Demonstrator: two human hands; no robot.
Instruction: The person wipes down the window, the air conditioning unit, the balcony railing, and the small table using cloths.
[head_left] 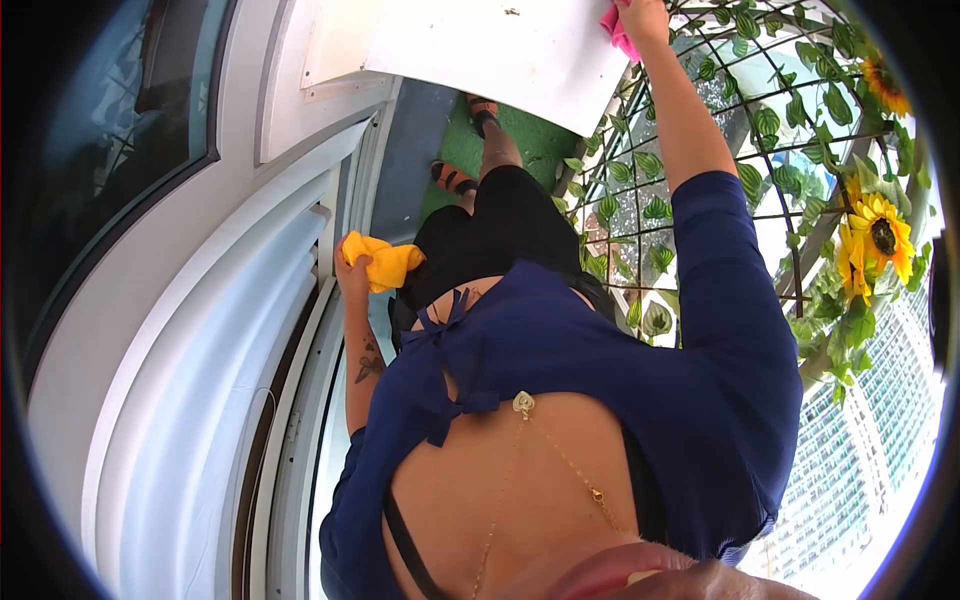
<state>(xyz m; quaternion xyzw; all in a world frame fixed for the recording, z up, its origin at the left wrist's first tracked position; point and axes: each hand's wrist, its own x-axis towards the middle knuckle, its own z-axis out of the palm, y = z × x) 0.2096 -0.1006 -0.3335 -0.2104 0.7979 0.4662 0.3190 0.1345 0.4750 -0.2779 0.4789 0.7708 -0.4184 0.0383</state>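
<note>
The person (560,335) holds bunched yellow cloth (388,264) and pink cloth (618,34).

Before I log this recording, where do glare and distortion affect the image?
Head view: the flat white panel is nearly washed out by brightness; head view: the wide lens bows the pale window frame and leaves black corners; head view: the bright yellow cloth reads clearly, but the bright pink cloth sits at the top edge.
</note>
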